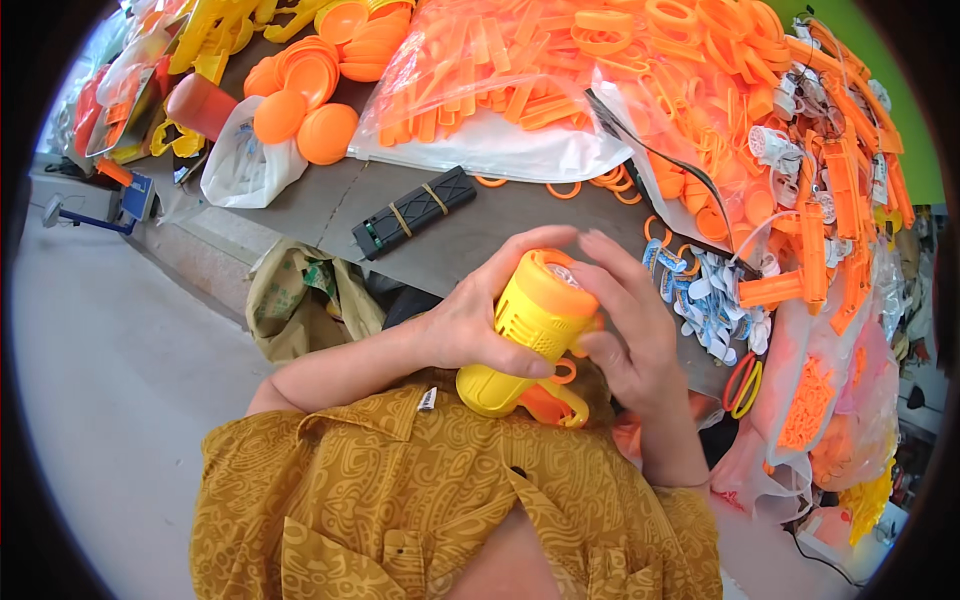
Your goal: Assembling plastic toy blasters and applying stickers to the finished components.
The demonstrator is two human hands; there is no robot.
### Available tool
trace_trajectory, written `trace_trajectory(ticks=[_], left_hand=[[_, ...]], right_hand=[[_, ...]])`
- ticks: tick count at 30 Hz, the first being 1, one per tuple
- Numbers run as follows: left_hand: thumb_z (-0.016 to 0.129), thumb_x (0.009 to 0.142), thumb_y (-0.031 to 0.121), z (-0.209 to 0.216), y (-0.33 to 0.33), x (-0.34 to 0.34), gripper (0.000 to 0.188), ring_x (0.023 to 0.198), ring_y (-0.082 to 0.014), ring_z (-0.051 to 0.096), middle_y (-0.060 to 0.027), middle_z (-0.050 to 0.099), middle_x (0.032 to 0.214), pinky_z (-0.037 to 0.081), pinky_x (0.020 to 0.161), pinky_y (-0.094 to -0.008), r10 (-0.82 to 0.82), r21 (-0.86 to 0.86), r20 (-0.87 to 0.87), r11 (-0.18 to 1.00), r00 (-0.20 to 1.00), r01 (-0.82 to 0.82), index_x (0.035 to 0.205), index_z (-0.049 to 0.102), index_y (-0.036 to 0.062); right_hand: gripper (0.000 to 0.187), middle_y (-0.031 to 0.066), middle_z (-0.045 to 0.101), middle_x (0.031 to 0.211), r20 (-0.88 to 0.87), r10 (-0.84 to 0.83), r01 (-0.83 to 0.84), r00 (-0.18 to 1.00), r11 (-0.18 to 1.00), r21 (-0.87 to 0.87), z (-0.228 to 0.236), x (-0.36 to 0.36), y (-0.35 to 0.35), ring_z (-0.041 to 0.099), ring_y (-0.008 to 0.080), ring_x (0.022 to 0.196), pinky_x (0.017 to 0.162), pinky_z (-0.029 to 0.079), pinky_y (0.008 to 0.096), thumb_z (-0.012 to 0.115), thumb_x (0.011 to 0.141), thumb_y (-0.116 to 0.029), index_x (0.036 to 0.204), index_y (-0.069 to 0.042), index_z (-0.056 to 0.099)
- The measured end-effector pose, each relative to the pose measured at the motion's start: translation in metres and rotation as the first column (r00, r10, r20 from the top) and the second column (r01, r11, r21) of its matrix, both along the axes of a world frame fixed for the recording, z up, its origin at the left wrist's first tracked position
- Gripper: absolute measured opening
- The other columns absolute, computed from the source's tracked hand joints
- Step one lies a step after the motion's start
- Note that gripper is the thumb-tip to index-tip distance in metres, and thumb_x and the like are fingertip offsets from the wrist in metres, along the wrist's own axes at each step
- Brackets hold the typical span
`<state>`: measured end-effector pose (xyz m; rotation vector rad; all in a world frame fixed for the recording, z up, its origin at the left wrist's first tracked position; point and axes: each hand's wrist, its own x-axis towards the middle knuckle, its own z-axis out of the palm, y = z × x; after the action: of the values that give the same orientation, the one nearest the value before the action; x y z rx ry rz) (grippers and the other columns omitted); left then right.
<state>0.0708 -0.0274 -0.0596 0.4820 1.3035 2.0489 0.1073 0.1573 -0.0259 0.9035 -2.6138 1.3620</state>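
Note:
A yellow plastic flashlight [522, 318] with a wide orange head ring [545, 292] is held tilted in front of my chest, its head up and away from me. My left hand [468, 322] is wrapped round its body, thumb across the near side. My right hand [638, 335] curves round the right side of the orange ring, fingertips on the rim and slightly blurred. A clear lens partly shows inside the ring. An orange strap or handle part [548, 402] hangs near the flashlight's lower end. Behind it, a black rectangular part [415, 212] with two tan rubber bands lies on the table.
A large clear bag [490, 150] of orange plastic parts fills the back of the table [325, 200]. Orange domed caps [327, 134] lie at back left. Orange housings with wires [815, 250] and blue-white small parts [715, 300] crowd the right. A tan sack [300, 300] stands beside the table.

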Motion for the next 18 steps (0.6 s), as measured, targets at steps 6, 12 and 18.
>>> trace_trajectory(ticks=[6, 12, 18], left_hand=[[0.073, 0.052, 0.009, -0.003, -0.004, 0.01, 0.085, 0.103, -0.0171, 0.048, -0.0084, 0.048, 0.112, 0.039, 0.088, -0.0304, -0.059, -0.101, 0.02, 0.993, 0.998, 0.06, 0.125, 0.029, 0.0048], [0.072, 0.052, 0.007, -0.01, -0.006, 0.021, 0.082, 0.1, -0.0167, 0.049, -0.008, 0.05, 0.108, 0.04, 0.087, -0.0305, -0.018, -0.141, 0.165, 0.989, 0.986, 0.042, 0.123, 0.031, 0.0059], [0.074, 0.051, 0.008, -0.007, -0.003, 0.024, 0.081, 0.099, -0.0156, 0.049, -0.0073, 0.05, 0.107, 0.04, 0.086, -0.0297, -0.031, -0.134, 0.149, 0.99, 0.988, 0.051, 0.121, 0.033, 0.0059]], right_hand=[[0.042, 0.0169, 0.051, 0.102, -0.115, -0.3, 0.284, 0.947, 0.948, -0.141, -0.013, 0.022, -0.02, 0.054, 0.0297, 0.093, 0.077, 0.047, 0.035, 0.069, 0.072, -0.014, 0.107, 0.002, 0.053], [0.037, 0.016, 0.053, 0.096, -0.063, -0.293, 0.279, 0.954, 0.945, -0.169, -0.027, 0.026, -0.02, 0.056, 0.0299, 0.087, 0.073, 0.047, 0.035, 0.07, 0.071, -0.012, 0.101, 0.002, 0.054], [0.034, 0.0148, 0.055, 0.094, -0.073, -0.274, 0.251, 0.959, 0.941, -0.227, -0.033, 0.029, -0.015, 0.056, 0.0296, 0.086, 0.073, 0.047, 0.035, 0.069, 0.071, -0.014, 0.097, 0.001, 0.054]])
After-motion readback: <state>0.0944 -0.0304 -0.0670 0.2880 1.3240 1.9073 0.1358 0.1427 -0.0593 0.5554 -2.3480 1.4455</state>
